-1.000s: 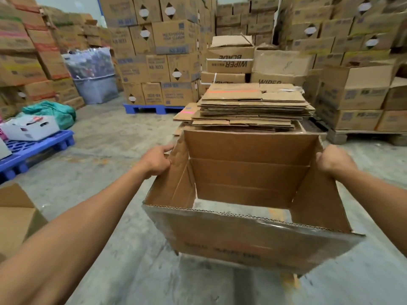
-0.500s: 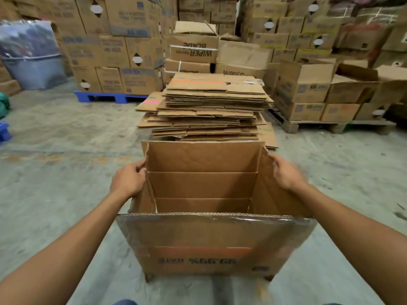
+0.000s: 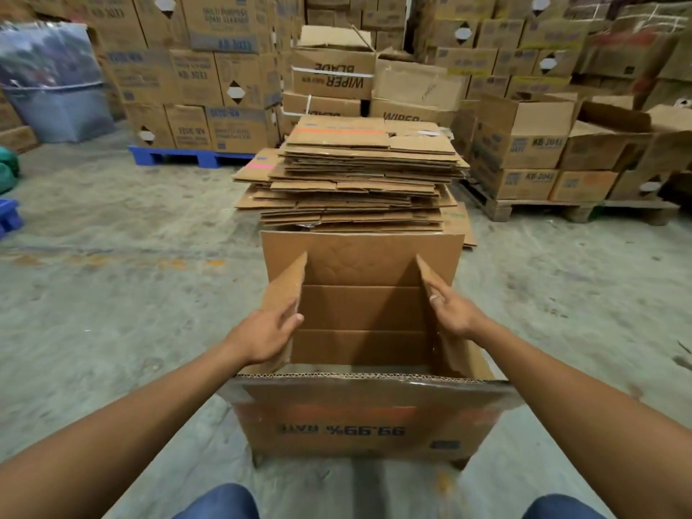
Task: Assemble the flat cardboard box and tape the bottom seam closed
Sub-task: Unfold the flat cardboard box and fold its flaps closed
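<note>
A brown cardboard box (image 3: 359, 421) stands opened into a square tube on the concrete floor right in front of me, printed side facing me upside down. Its top flaps are up: the far flap (image 3: 359, 256) stands tall, and the near one leans toward me. My left hand (image 3: 266, 333) grips the left side flap (image 3: 286, 286), which tilts inward over the opening. My right hand (image 3: 455, 310) grips the right side flap (image 3: 425, 273), tilted inward too. No tape is in view.
A tall stack of flat cardboard sheets (image 3: 355, 174) lies just behind the box. Stacked cartons on a blue pallet (image 3: 187, 157) fill the back left, and cartons on a wooden pallet (image 3: 543, 209) the right. A plastic-wrapped bin (image 3: 52, 80) stands far left. My knees (image 3: 221, 503) show below.
The box has been squared up and set closer to me. Both hands shifted from its outer side walls onto the two side flaps, which now swing inward.
</note>
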{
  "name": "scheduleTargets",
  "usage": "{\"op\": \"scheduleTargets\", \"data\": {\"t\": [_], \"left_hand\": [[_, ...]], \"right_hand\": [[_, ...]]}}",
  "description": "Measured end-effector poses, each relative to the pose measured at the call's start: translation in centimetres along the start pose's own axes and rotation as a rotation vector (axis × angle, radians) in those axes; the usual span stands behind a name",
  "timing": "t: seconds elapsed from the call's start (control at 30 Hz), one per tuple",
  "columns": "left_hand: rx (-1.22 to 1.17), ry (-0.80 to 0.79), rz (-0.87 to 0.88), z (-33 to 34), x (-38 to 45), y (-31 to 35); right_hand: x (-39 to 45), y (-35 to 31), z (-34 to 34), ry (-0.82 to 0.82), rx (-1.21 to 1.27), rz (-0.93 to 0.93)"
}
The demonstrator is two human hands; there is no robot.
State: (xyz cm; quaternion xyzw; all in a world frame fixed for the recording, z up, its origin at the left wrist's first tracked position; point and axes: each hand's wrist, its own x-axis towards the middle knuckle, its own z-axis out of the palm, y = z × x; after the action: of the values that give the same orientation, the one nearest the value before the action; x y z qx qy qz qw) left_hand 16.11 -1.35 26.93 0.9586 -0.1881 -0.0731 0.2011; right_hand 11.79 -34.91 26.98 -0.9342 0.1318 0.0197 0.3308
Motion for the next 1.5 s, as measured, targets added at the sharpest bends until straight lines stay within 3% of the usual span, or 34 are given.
{"op": "scheduleTargets", "data": {"t": [0.13, 0.23, 0.33, 0.5, 0.57, 0.7, 0.77, 1.0, 1.13, 1.3, 1.37, 1.5], "left_hand": [[0.048, -0.242, 0.001, 2.7, -3.1, -1.4], [0.273, -0.459, -0.049, 5.3, -4.9, -2.3], [0.359, -0.423, -0.044, 6.6, -4.7, -2.3], [0.308, -0.348, -0.095, 8.2, -2.8, -2.0], [0.311, -0.33, -0.107, 8.8, -2.4, -2.1], [0.289, -0.338, -0.105, 9.0, -2.2, -2.5], [0.28, -0.33, -0.11, 9.2, -2.3, -2.5], [0.274, -0.297, -0.082, 9.4, -2.6, -2.9], [0.286, -0.307, -0.103, 9.4, -2.3, -3.0], [0.249, -0.35, -0.106, 8.1, -2.9, -1.8], [0.2, -0.499, -0.095, 5.9, -3.4, -0.7], [-0.02, -0.961, 0.031, -1.4, -5.4, 2.9]], "right_hand": [[-2.1, 1.9, 5.0, -0.179, -0.307, 0.097], [-5.3, 3.8, 7.8, -0.189, -0.607, 0.005], [-6.6, 4.6, 8.5, -0.091, -0.561, -0.034], [-4.8, 3.5, 7.7, -0.093, -0.575, -0.013], [-3.3, 2.2, 6.6, 0.008, -0.511, -0.04], [1.4, -2.0, 3.3, 0.375, -0.341, -0.14], [4.1, -4.2, 1.8, 0.45, -0.336, -0.16], [9.6, -6.3, -1.2, 0.153, -0.527, 0.017], [7.4, -4.8, 0.9, 0.014, -0.702, 0.029], [1.6, 0.2, 5.4, -0.161, -0.666, -0.033], [0.1, 1.7, 6.5, -0.193, -0.671, -0.04], [1.0, 2.0, 5.8, -0.255, -0.562, 0.001]]}}
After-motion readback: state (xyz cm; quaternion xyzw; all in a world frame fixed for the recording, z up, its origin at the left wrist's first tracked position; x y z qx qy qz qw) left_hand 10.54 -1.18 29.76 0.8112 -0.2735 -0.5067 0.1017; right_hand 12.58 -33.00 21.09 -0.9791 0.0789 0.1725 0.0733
